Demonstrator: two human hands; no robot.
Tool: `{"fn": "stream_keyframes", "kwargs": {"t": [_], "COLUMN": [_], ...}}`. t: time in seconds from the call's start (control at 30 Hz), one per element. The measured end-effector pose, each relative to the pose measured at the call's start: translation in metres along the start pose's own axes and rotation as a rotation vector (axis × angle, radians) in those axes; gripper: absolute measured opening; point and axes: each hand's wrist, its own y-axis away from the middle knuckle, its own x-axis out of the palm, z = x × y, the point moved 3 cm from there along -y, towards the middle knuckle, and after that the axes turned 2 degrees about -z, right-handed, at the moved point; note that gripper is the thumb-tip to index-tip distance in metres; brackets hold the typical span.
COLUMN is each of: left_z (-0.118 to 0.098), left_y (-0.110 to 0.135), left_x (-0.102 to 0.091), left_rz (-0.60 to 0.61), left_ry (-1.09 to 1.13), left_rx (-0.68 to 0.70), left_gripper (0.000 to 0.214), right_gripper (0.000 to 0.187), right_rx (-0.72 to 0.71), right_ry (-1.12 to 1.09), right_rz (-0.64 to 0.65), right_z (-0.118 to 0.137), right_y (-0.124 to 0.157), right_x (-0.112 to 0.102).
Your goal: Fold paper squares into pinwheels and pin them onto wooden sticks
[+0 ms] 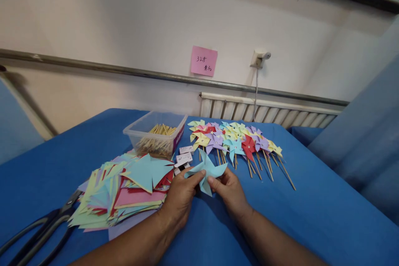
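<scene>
- Your left hand (181,196) and right hand (230,191) meet at centre frame, both pinching a light-blue folded-paper pinwheel head (207,170) just above the blue-cloth bench (311,199).
- Left hand: thumb and fingers closed on the pinwheel's left blade. Right hand: fingertips closed on its lower right side, w/ thumb near the middle.
- Left of your hands, a loose heap of cut paper squares in green, pink, red & light blue (124,187) lies on the bench, touching your left hand's side.
- Far left, near the bench edge, large black-handled scissors (40,228) lie partly under the heap's corner.
- Behind the heap, a clear plastic tub of thin wooden sticks (156,135) stands upright.
- Between tub & pinwheel, a few small white boxes (183,158); labels too small to read.
- Right of the tub, a row of finished multicolour paper pinwheels on wooden sticks (237,141) lies flat, sticks pointing toward you.
- On the wall behind, a pink sticky note w/ handwriting (203,61), a white wall plug w/ cord (259,58) and a white ribbed radiator (264,110) below.
</scene>
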Motion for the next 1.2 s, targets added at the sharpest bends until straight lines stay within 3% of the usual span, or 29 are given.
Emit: {"fn": "stream_keyframes", "kwargs": {"t": [0.07, 0.23, 0.57, 0.93, 1.2], "left_z": [0.003, 0.011, 0.010, 0.005, 0.004], "left_y": [0.000, 0.000, -0.002, -0.002, -0.007], "left_x": [-0.002, -0.002, -0.002, -0.004, -0.005], "left_rz": [-0.022, -0.001, 0.072, 0.067, 0.086], "left_ry": [-0.019, -0.053, -0.159, -0.223, -0.271], "left_rx": [0.002, -0.044, -0.068, -0.058, -0.014], "left_gripper": [0.032, 0.028, 0.021, 0.022, 0.025], "right_gripper": [0.033, 0.029, 0.025, 0.026, 0.025], "right_rx": [0.013, 0.050, 0.041, 0.068, 0.020], "right_ry": [-0.010, 0.054, 0.062, 0.077, 0.095], "right_rz": [0.016, -0.090, -0.062, 0.001, -0.034], "right_z": [-0.002, -0.006, -0.001, 0.001, 0.000], "right_y": [0.000, 0.000, -0.002, -0.001, -0.003], "right_x": [0.000, -0.010, -0.013, -0.009, -0.011]}}
